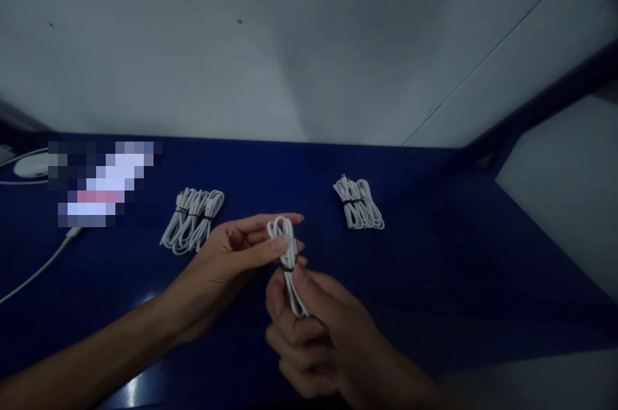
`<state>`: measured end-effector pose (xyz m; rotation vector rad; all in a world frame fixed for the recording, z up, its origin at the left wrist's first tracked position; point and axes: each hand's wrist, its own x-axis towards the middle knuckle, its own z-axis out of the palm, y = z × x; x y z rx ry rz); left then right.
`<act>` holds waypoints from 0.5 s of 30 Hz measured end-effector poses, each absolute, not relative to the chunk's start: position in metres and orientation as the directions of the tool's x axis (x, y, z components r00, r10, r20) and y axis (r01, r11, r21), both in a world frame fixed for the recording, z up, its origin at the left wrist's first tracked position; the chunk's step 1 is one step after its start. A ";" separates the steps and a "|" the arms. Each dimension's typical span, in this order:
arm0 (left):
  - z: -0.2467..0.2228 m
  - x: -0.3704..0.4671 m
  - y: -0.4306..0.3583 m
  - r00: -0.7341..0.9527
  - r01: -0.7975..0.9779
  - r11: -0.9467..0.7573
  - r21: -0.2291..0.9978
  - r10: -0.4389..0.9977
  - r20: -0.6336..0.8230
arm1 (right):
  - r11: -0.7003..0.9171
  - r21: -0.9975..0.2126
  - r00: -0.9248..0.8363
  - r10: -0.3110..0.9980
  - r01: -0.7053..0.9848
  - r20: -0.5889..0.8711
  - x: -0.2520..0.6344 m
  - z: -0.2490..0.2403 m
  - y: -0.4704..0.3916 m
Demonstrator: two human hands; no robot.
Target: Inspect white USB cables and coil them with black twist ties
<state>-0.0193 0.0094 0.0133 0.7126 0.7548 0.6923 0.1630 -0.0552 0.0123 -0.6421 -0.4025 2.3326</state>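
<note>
A coiled white cable point(291, 281), bound at its middle with a thin black tie, is held between both hands above the blue table. My left hand point(232, 252) pinches the upper loops between thumb and fingers. Lower down, my right hand point(321, 326) grips the cable just below the tie, its fingers curled round the lower loops. Beyond my left hand lie several tied white cables point(193, 220) side by side, partly hidden by that hand. Farther right sits another group of tied white cables point(358, 204), apart from both hands.
On the left of the blue table point(280, 172) lies a blurred-out bright device point(109, 185) with a white cord point(41, 278) plugged into its near end. A white rounded object point(31, 165) is beside it. A pale wall point(217, 62) rises behind the table's far edge.
</note>
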 end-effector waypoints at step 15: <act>0.011 -0.021 0.007 0.523 -0.110 0.334 0.936 0.820 -0.232 | -0.538 -0.705 -0.416 0.833 -0.461 -0.363 0.156 0.001 -0.060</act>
